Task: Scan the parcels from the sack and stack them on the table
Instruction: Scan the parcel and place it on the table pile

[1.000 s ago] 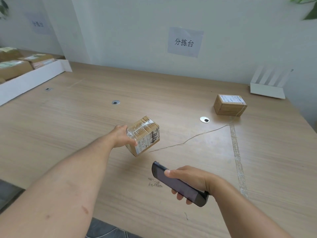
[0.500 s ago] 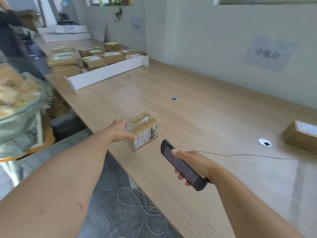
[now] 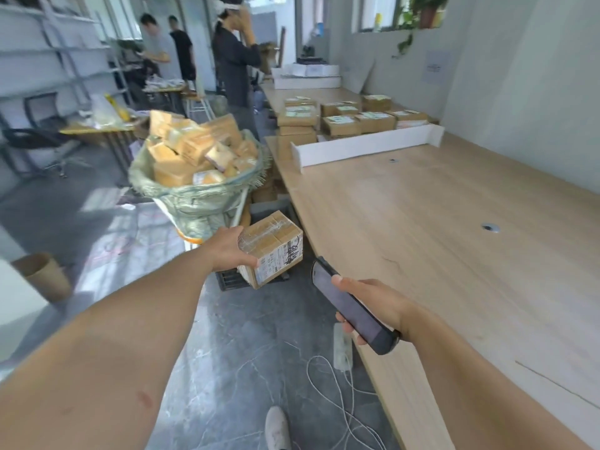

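My left hand [image 3: 231, 249] grips a small taped cardboard parcel [image 3: 274, 247] with a white label, held in the air just left of the wooden table's [image 3: 438, 241] near edge. My right hand [image 3: 373, 302] holds a dark handheld scanner [image 3: 352, 315], its tip pointing toward the parcel's label from a short gap. A green woven sack [image 3: 198, 193] heaped with brown parcels stands on the floor beyond my left hand.
A white cardboard divider [image 3: 363, 149] crosses the table, with several labelled parcels [image 3: 341, 120] stacked behind it. A person [image 3: 235, 66] stands past the sack; two others farther back. Cables [image 3: 328, 394] and a power strip [image 3: 342, 347] lie on the floor. A paper bin [image 3: 42, 276] sits at left.
My view has swung left, from the table and wall toward the sack and room. The parcel and scanner stay in my hands, now off the table's edge over the floor.
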Motion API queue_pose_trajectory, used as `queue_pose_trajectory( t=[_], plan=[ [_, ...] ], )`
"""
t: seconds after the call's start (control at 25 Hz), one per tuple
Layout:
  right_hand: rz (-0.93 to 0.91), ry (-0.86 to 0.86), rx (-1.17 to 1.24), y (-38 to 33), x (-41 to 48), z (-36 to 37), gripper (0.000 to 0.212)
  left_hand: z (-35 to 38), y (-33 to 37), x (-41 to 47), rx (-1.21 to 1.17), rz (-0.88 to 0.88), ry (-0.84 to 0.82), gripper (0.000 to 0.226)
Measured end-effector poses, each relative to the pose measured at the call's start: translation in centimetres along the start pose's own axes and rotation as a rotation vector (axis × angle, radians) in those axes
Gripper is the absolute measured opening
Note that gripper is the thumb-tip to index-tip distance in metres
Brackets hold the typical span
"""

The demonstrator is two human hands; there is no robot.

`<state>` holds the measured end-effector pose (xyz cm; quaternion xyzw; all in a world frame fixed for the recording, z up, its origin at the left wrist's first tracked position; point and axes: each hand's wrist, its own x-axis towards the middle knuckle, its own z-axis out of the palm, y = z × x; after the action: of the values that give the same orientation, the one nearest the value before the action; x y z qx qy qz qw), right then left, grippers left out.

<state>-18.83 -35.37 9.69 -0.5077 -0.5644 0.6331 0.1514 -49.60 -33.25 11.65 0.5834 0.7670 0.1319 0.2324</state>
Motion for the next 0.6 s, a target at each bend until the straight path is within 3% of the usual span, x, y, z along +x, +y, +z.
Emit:
queue_pose_trajectory(
  t=[0.16,0.24,0.36,0.6],
  plan=[
    [0.003,-0.100,-0.047,-4.3,6.4,3.1,0.052,-3.5,-5.4,2.4,-0.046,-0.079,0.058,0.060],
    [0.005,-0.136,-0.077,-6.7,10.3,4.7,0.053,-5.6,-8.1,4.9,-0.061,-0.117,0.070,0.070],
    [0.014,-0.179,-0.101,-10.8,16.8,7.6,0.054,-9.0,-13.3,10.2,-0.086,-0.124,0.100,0.105],
    [0.004,-0.267,-0.132,-18.3,26.9,12.3,0.068,-15.9,-18.7,17.9,-0.104,-0.130,0.134,0.097]
  ],
)
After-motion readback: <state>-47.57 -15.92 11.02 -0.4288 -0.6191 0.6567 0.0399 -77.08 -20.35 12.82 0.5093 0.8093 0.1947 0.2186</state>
